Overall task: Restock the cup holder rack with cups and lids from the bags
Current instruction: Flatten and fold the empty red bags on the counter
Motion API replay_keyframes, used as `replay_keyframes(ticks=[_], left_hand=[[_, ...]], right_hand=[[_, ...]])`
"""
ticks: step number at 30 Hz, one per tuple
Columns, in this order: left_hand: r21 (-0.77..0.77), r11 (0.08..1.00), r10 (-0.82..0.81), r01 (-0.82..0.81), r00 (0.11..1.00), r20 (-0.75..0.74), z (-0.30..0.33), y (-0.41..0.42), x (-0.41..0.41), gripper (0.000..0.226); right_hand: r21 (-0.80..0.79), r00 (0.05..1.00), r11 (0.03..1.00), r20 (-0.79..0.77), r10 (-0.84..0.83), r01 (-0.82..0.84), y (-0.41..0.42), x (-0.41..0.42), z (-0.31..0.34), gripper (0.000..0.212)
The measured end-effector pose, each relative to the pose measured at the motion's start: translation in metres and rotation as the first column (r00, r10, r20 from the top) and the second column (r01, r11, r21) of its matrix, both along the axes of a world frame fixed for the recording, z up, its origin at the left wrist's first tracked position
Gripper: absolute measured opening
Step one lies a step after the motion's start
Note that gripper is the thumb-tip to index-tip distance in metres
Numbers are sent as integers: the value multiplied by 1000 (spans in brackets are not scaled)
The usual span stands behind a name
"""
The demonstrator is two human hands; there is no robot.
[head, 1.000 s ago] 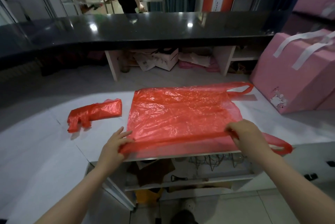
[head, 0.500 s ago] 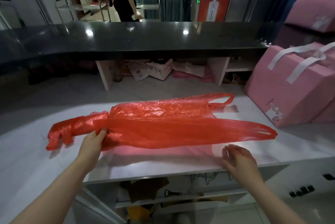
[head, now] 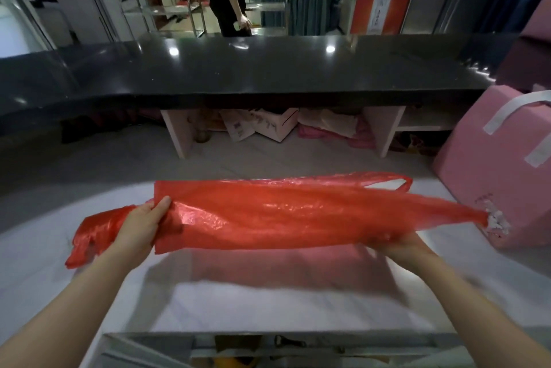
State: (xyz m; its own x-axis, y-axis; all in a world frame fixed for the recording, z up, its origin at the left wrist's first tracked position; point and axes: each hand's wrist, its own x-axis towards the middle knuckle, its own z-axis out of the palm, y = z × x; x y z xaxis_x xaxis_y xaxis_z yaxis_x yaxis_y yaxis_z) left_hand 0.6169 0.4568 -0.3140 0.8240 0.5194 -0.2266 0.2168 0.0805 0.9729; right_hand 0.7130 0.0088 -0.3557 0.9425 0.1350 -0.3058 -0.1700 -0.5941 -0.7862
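The left hand [head: 140,226] grips the near left end of the thin red plastic bag [head: 280,212], and the right hand [head: 401,244] holds it from under, its fingers hidden. A second ago the bag lay flat and wide; now it is folded long and lifted above the white counter [head: 268,305]. It runs left to right, handles pointing right toward the pink gift box [head: 504,174]. It looks empty, so tidying, I think.

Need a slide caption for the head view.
Both hands hold a folded red plastic bag above the white counter.

Red bag [head: 283,212] between left hand [head: 140,227] and right hand [head: 402,244]
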Motion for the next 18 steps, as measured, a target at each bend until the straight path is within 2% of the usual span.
replay_keyframes(ticks=[2, 4, 6, 8, 9, 10, 11, 13, 15, 16, 18], left_hand=[[170, 985, 45, -42, 999, -9, -2, 1, 10, 29], [245, 966, 76, -77, 997, 17, -7, 0, 18, 32], [156, 986, 63, -66, 998, 19, -14, -4, 24, 38], [8, 1000, 19, -19, 1000, -20, -23, -9, 27, 45], [8, 1000, 6, -6, 998, -59, -28, -12, 25, 46], [88, 996, -10, 20, 994, -110, -35, -14, 23, 46], [196, 978, -40, 70, 987, -153, -42, -16, 19, 45], [438, 853, -208, 284, 954, -215, -49, -20, 9, 34], [474, 755, -370, 454, 891, -264, -47, -28, 7, 6], [500, 712, -412, 492, 870, -269, -47, -29, 10, 21], [533, 695, -399, 482, 876, -272, -44, -36, 18, 26]], right_hand=[[-8, 997, 1000, 77, 30, -30, -3, 15, -4, 5], [-93, 986, 995, 160, 49, -34, -4, 28, -9, 22], [-179, 975, 983, 220, 11, 30, -7, 39, -15, 31], [-194, 964, 978, 265, -24, 78, -10, 48, -19, 28], [-188, 961, 978, 273, -34, 88, -12, 51, -21, 27], [-178, 958, 979, 282, -45, 98, -14, 55, -23, 26], [-158, 955, 981, 292, -62, 112, -17, 58, -25, 24], [-115, 948, 986, 308, -84, 125, -22, 64, -27, 17], [-80, 943, 991, 324, -77, 108, -25, 70, -27, 18], [-55, 945, 994, 321, -68, 90, -26, 72, -27, 18], [-2, 953, 999, 300, -39, 42, -28, 79, -27, 14]])
